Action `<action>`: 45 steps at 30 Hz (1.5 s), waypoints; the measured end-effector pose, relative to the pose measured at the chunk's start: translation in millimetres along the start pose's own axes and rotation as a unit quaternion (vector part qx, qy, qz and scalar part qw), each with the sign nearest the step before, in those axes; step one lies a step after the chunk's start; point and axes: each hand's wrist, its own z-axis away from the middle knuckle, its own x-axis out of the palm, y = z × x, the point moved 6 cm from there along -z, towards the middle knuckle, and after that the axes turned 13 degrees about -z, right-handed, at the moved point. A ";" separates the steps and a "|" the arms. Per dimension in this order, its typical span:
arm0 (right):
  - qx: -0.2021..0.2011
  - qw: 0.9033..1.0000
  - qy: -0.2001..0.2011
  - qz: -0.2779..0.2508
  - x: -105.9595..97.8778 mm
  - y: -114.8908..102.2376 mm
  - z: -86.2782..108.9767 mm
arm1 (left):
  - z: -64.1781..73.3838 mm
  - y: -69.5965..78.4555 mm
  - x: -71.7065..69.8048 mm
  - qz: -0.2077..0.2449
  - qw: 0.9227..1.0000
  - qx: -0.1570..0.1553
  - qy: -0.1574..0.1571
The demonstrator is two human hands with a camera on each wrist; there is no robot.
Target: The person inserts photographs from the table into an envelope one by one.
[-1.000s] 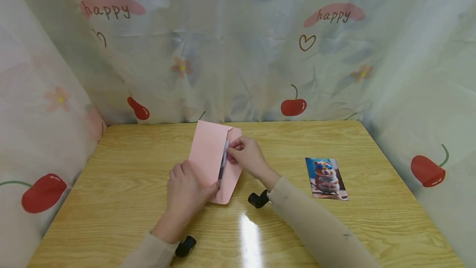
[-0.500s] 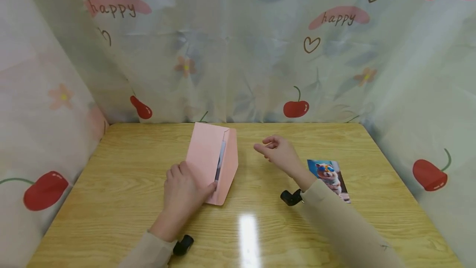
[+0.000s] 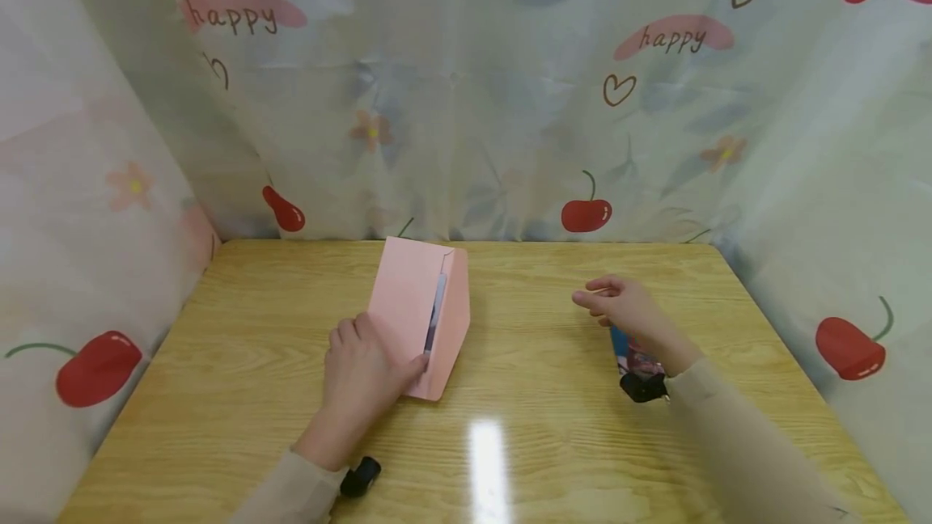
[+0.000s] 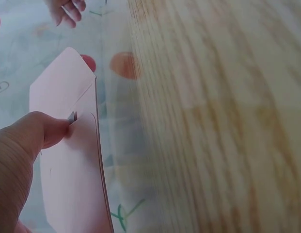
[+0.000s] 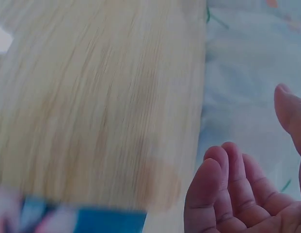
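Observation:
My left hand [image 3: 367, 366] grips a pink envelope [image 3: 408, 289] by its lower part, the thumb lying at the pocket's opening. The flap is unfolded to the right, and a strip of a picture card [image 3: 437, 315] shows inside the pocket. In the left wrist view the thumb presses the envelope [image 4: 72, 170] near the card's corner. My right hand [image 3: 633, 310] is over the right side of the table with relaxed fingers and nothing in them. Beneath it lies a photo card [image 3: 621, 346] of a hamster, partly covered by the hand and wrist camera.
The wooden table [image 3: 531, 443] reaches back to a curtain [image 3: 466, 103] printed with cherries, hearts and "happy". Curtains also stand at both sides. A black wrist camera [image 3: 643, 386] sits at the right wrist, another black camera [image 3: 360, 477] at the left.
My right hand has let go at the envelope's opening and moved right, over the hamster card. The flap has lifted somewhat. My left hand keeps its hold on the envelope.

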 end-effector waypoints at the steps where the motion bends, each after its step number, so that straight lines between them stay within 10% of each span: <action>1: 0.005 1.000 0.003 0.012 -8.3 4.1 1.6 | 0.0 0.0 0.0 0.001 1.000 0.000 0.000; 18: 0.066 0.991 0.081 0.087 -84.8 43.9 18.7 | 0.3 -0.4 1.3 0.003 1.000 -0.007 -0.016; 45: 0.101 0.980 0.083 0.153 -84.6 58.7 21.7 | 0.8 -0.4 -1.4 -0.005 1.000 -0.005 -0.013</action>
